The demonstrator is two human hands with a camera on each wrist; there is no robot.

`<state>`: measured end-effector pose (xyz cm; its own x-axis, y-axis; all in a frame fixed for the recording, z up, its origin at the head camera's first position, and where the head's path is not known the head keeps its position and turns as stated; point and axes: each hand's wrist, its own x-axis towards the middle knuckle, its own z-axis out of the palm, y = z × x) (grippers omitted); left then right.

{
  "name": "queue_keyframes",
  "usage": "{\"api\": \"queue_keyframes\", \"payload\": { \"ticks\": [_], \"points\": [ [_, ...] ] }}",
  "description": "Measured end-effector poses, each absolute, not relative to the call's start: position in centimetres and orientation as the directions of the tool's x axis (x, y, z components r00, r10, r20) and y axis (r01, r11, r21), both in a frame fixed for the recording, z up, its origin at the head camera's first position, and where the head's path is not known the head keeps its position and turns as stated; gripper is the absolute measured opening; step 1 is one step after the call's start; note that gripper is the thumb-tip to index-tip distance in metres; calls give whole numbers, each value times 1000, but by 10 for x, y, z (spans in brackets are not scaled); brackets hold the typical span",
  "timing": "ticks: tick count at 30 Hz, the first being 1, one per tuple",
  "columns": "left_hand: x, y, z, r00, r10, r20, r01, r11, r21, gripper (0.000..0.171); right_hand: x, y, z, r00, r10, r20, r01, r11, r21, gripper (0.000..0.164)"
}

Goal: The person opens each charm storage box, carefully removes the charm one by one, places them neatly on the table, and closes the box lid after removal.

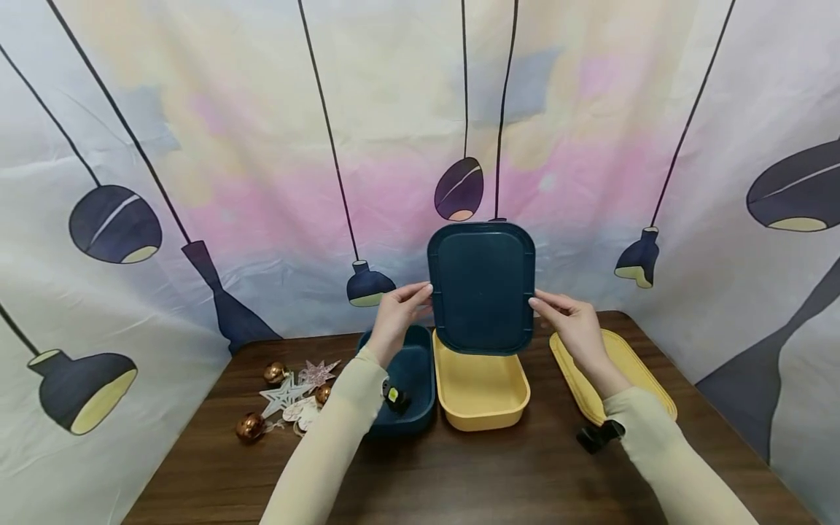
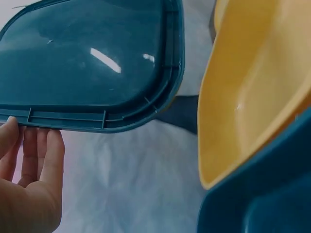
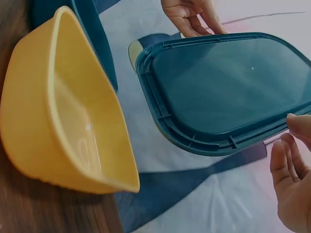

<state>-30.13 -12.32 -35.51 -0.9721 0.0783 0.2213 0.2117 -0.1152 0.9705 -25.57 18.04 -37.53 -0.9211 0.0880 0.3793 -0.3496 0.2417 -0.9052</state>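
A dark teal rectangular lid [image 1: 482, 288] with rounded corners is held up near vertical between both hands, its ribbed underside facing the head camera. My left hand [image 1: 397, 318] pinches its left edge between thumb and fingers. On the opposite edge, my right hand [image 1: 577, 332] pinches the rim, thumb on the near face. Below and partly behind the lid stands a yellow box [image 1: 482, 421], open at the top, with nothing visible inside. Beside it on the left sits a matching teal box [image 1: 420, 364], partly covered by the left forearm in the head view.
A yellow lid [image 1: 633, 364] lies flat on the wooden table [image 1: 499, 481] at the right, partly behind the right forearm. Toward the left lie star ornaments [image 1: 286, 394] and several copper-coloured baubles [image 1: 250, 427]. A patterned cloth [image 1: 407, 109] hangs behind the table.
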Motion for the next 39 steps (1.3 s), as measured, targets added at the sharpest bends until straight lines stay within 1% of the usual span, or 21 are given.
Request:
{"api": "queue_keyframes", "payload": {
  "ticks": [4,10,17,22,26,30,35,39],
  "points": [
    [-297,-141,-353,-969,56,242,238,-74,968,32,-260,166,-373,-932,53,358,-340,212,-916,51],
    [-286,-165,-350,-958,49,284,285,13,958,35,-267,148,-372,-925,10,380,-377,117,-919,45],
    [-273,-185,-347,-946,28,324,324,-6,946,34,-271,130,-370,-914,-43,404,-405,48,-913,41],
    [-264,-199,-345,-955,27,296,296,-3,955,36,-271,117,-371,-912,-74,404,-409,71,-910,39],
    [-256,-212,-344,-960,16,281,281,36,959,39,-271,104,-375,-904,-115,411,-422,92,-902,39],
    [-249,-225,-347,-967,21,253,254,68,965,44,-271,91,-381,-897,-145,417,-431,81,-899,39],
    [-244,-240,-353,-979,41,200,204,151,967,48,-273,78,-390,-910,-154,385,-401,91,-912,49],
    [-240,-248,-357,-982,69,178,188,216,958,42,-273,70,-397,-927,-143,346,-361,93,-928,53]
  ]
}}
